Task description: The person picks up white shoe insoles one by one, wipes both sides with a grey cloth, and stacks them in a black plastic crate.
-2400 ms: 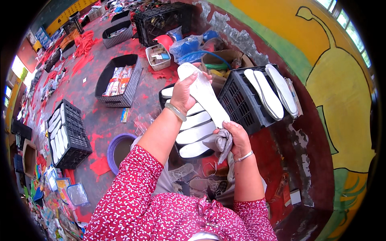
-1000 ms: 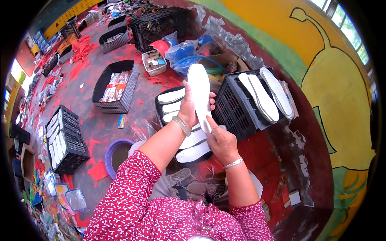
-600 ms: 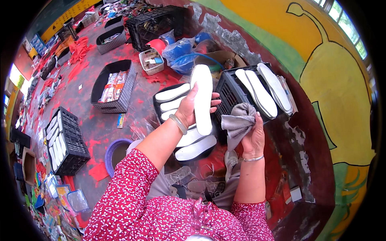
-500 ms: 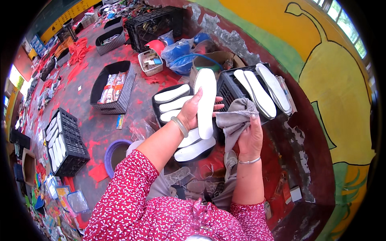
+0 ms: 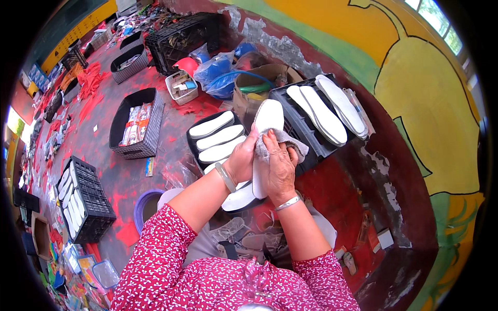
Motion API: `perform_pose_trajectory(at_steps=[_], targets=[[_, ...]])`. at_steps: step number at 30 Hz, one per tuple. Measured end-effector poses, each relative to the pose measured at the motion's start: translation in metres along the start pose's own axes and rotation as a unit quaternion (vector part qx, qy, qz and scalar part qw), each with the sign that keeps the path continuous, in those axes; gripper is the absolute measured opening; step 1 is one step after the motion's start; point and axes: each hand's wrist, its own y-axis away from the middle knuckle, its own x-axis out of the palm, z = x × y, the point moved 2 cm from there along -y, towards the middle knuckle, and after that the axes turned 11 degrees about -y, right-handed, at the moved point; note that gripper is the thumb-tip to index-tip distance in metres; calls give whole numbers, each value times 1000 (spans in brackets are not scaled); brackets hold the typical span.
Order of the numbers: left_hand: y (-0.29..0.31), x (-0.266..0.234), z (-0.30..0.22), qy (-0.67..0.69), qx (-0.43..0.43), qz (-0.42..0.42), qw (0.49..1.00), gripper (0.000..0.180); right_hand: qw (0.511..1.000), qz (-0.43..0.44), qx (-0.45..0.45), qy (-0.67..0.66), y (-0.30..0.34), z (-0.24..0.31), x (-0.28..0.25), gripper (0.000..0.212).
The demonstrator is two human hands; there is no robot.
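Note:
A white insole [image 5: 270,114] is gripped by its left edge in my left hand [image 5: 243,159], its rounded end pointing away from me. On its face lies a grey cloth [image 5: 296,143], pressed there under the fingers of my right hand [image 5: 280,171]. The middle of the insole is hidden by cloth and fingers. Beneath my hands stands a dark basket [image 5: 196,156] with several white insoles [image 5: 220,136] lying in rows. Beyond my right hand, more insoles [image 5: 317,114] rest on an upturned black crate [image 5: 293,116].
A black crate of insoles [image 5: 96,207] stands on the left, near a purple basin [image 5: 140,211]. Farther off are a grey woven basket [image 5: 136,150] with packets and a small white basket [image 5: 182,96]. A painted wall [image 5: 430,119] bounds the right side.
My right hand has moved left and brought the cloth onto the insole, which it held apart from before. The insole has come slightly lower in my left hand.

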Motion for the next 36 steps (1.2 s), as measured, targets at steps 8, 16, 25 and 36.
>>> perform_pose_trajectory(at_steps=[8, 16, 25, 36], targets=[[22, 25, 3, -288, -81, 97, 949, 62, 988, -110, 65, -86, -11, -19, -27, 41], [23, 6, -1, -235, -107, 141, 956, 61, 719, -162, 388, -553, -13, -72, -39, 22], [6, 1, 1, -125, -88, 57, 987, 57, 927, -138, 153, -315, -22, -35, -36, 35], [-4, -23, -24, 30, 148, -79, 985, 62, 956, 55, 7, -287, -3, 15, 23, 47]])
